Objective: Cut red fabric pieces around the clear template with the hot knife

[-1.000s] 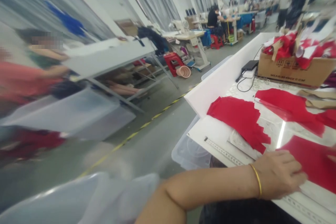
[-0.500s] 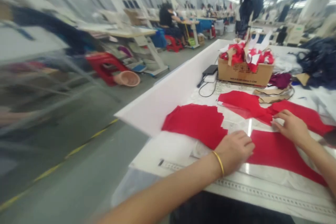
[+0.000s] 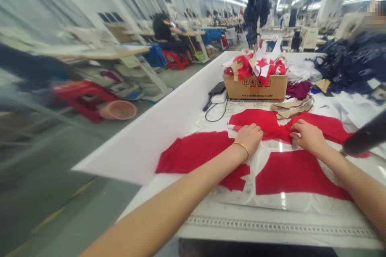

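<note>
A red fabric piece (image 3: 253,118) lies across the far part of the table, narrow in its middle. My left hand (image 3: 251,137), a gold bangle at its wrist, rests on this piece's near left edge with fingers curled onto the cloth. At the narrow middle, my right hand (image 3: 307,135) pinches the near edge between thumb and fingers. Nearer to me lies a flat red fabric panel (image 3: 292,172) with a curved side. To the left, a stack of red fabric pieces (image 3: 193,152) sits partly under my left forearm.
Behind the cloth stands a cardboard box (image 3: 256,87) heaped with red and white scraps. Left of it are a black device (image 3: 217,88) and a cable. A white board (image 3: 144,140) edges the table's left side. A dark rod-like object (image 3: 366,132) juts in from the right.
My left hand has moved away from the near red panel to the far red piece. My right hand still pinches that far piece. The view has swung to the right.
</note>
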`<state>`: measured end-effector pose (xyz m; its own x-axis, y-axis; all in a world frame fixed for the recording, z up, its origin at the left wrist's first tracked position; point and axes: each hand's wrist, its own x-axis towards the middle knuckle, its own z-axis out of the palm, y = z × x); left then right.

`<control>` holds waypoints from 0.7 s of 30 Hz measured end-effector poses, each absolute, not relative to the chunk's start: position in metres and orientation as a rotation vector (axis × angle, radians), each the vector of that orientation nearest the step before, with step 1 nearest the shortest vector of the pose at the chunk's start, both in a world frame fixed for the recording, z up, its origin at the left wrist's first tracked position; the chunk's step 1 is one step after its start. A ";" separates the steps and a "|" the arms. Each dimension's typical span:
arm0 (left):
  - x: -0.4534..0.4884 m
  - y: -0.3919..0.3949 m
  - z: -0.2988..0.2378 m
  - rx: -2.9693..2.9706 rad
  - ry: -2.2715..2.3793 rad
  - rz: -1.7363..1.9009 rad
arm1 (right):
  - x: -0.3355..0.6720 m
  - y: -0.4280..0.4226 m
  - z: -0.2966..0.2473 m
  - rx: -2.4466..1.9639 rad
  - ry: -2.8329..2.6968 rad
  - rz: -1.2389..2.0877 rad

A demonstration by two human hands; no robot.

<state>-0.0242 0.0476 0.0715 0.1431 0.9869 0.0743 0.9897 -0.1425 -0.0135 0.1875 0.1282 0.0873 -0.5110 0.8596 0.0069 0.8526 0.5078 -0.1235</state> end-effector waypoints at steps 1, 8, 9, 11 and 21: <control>-0.024 0.048 0.073 -2.328 -2.034 -0.080 | 0.191 0.127 0.087 -1.512 -2.683 0.178; -0.032 0.040 0.080 -2.297 -2.135 -0.126 | 0.198 0.119 0.081 -1.364 -2.762 0.236; -0.033 0.039 0.080 -2.285 -2.140 -0.123 | 0.198 0.117 0.082 -1.360 -2.752 0.213; -0.035 0.038 0.079 -2.249 -2.141 -0.123 | 0.200 0.112 0.085 -1.357 -2.728 0.156; -0.045 0.018 0.065 -2.236 -1.909 -0.197 | 0.255 0.067 0.069 -1.215 -2.767 -0.207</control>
<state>-0.0453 0.0178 0.0648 0.1596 0.9609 0.2262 0.9869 -0.1495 -0.0610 0.2551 0.0666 0.0690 -0.6731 0.7227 0.1569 0.7380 0.6700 0.0797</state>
